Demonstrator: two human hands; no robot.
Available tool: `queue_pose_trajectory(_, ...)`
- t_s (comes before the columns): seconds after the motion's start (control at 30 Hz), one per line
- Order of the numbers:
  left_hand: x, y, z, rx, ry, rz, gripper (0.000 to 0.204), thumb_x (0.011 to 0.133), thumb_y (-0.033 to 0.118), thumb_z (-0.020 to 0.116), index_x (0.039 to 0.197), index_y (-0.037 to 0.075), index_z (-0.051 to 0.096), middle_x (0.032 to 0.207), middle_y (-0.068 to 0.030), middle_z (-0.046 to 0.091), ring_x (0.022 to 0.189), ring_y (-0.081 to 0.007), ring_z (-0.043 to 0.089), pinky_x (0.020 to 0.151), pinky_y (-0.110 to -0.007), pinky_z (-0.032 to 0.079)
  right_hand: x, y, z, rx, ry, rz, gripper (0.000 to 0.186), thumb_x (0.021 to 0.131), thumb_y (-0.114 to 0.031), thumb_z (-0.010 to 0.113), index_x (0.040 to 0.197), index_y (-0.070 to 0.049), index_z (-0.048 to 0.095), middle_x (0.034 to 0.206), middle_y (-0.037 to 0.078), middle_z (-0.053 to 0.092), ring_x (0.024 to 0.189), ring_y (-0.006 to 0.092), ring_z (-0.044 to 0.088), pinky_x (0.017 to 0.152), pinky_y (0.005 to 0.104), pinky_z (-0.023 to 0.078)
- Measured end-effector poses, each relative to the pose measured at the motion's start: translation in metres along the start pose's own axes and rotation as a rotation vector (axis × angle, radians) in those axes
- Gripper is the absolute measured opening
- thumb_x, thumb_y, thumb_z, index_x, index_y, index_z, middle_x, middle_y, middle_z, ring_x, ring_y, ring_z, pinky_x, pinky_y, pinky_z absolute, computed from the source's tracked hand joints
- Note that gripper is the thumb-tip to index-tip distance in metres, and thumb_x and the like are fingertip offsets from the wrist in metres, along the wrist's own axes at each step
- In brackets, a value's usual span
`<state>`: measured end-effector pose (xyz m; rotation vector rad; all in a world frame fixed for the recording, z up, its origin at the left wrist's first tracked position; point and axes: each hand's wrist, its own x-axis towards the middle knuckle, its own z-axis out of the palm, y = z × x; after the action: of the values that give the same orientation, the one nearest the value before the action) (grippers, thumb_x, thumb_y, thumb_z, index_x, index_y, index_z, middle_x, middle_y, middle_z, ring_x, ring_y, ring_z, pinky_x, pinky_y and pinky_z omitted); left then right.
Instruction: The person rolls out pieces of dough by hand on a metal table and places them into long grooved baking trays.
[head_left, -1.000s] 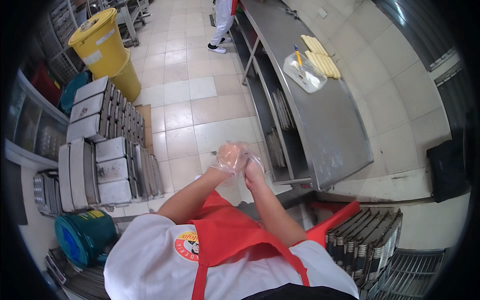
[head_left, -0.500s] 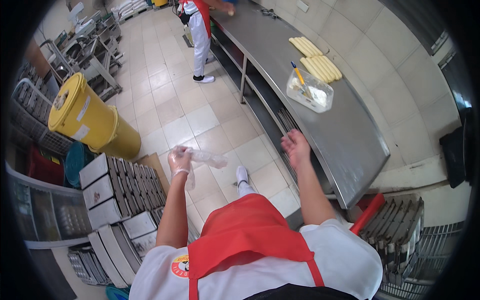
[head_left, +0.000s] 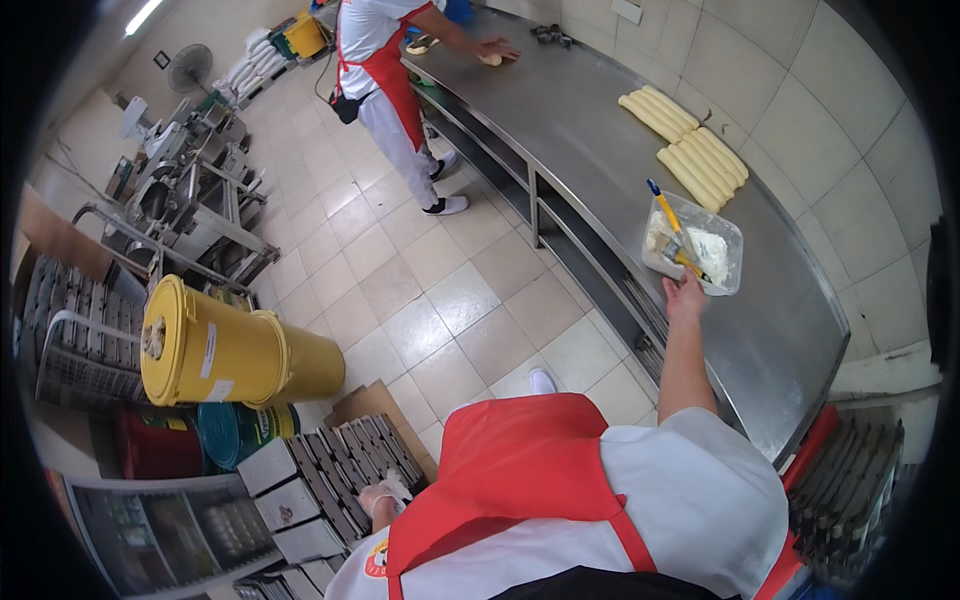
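Observation:
My right hand (head_left: 685, 297) is bare and grips the near rim of a clear plastic tub (head_left: 738, 262) on the steel table. White powder (head_left: 708, 250) lies inside the tub, along with a brush with a yellow handle (head_left: 672, 215) and a blue tip; a second yellow handle sits close to my fingers. Down at my left side, my left hand (head_left: 378, 502) wears a clear plastic glove and is closed on thin, crumpled clear plastic (head_left: 398, 487), which looks like another glove. My apron partly hides that arm. Beyond the tub, several long pale dough rolls (head_left: 703, 165) lie in two groups.
The steel table (head_left: 590, 130) runs along the tiled wall. At its far end a co-worker (head_left: 385, 70) in a red apron presses a small dough piece. Stacked metal baking pans (head_left: 330, 470), yellow drums (head_left: 235, 345) and machinery (head_left: 190, 185) stand on the left. More pans (head_left: 850, 490) are at right.
My right hand has moved from beside the table's edge onto the tub's rim. My left hand has dropped from in front of me to beside the pan stack. The view has shifted.

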<state>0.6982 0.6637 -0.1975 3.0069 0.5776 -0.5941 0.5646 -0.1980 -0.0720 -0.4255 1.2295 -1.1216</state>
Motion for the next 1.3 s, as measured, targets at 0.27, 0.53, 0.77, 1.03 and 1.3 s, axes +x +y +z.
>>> queue_pose_trajectory(0.27, 0.176, 0.145, -0.012, -0.338, 0.085, 0.435, 0.01, 0.087, 0.013, 0.076, 0.084, 0.005, 0.07, 0.08, -0.0108, 0.071, 0.071, -0.0226, 0.068, 0.061, -0.043, 0.056, -0.107, 0.057, -0.009, -0.016, -0.12, -0.04, 0.018, 0.097, -0.003, 0.068, 0.114, -0.001, 0.061, 0.096, 0.006, 0.063, 0.088, 0.0237, 0.072, 0.085, 0.0459, 0.066)
queue_pose_trajectory(0.53, 0.252, 0.341, -0.15, -0.575, -0.075, 0.59, 0.017, 0.088, 0.01, 0.074, 0.099, -0.003, 0.077, 0.082, -0.0104, 0.074, 0.072, -0.0192, 0.069, 0.071, -0.036, 0.057, -0.262, 0.146, 0.047, -0.093, -0.308, 0.32, 0.014, 0.097, -0.005, 0.067, 0.109, 0.001, 0.064, 0.105, 0.012, 0.069, 0.091, 0.0284, 0.072, 0.087, 0.0436, 0.065)
queue_pose_trajectory(0.77, 0.24, 0.335, -0.164, -0.414, -0.054, 0.565, 0.021, 0.085, 0.012, 0.076, 0.099, -0.003, 0.078, 0.087, -0.0173, 0.078, 0.077, -0.0258, 0.075, 0.075, -0.04, 0.059, -0.115, 0.266, 0.106, -0.179, -0.303, 0.48, 0.012, 0.095, -0.006, 0.066, 0.105, 0.001, 0.063, 0.104, 0.013, 0.064, 0.093, 0.0316, 0.072, 0.082, 0.0454, 0.066)
queue_pose_trajectory(1.03, 0.194, 0.3, -0.209, 0.074, -0.03, 0.208, 0.029, 0.083, 0.026, 0.076, 0.103, 0.006, 0.082, 0.099, -0.0193, 0.08, 0.095, -0.0331, 0.078, 0.088, -0.042, 0.059, 0.164, 0.333, 0.116, -0.05, -0.205, 0.398, 0.024, 0.106, -0.013, 0.06, 0.123, 0.004, 0.062, 0.112, 0.015, 0.067, 0.11, 0.0309, 0.069, 0.109, 0.0482, 0.06)
queue_pose_trajectory(1.3, 0.162, 0.419, -0.236, -0.477, 0.029, 0.176, 0.023, 0.085, 0.022, 0.078, 0.099, 0.003, 0.078, 0.095, -0.017, 0.075, 0.086, -0.0319, 0.072, 0.082, -0.042, 0.058, 0.222, 0.343, 0.177, -0.158, -0.062, 0.414, 0.041, 0.108, -0.022, 0.059, 0.139, 0.004, 0.057, 0.146, 0.016, 0.059, 0.131, 0.0309, 0.06, 0.114, 0.0442, 0.054)
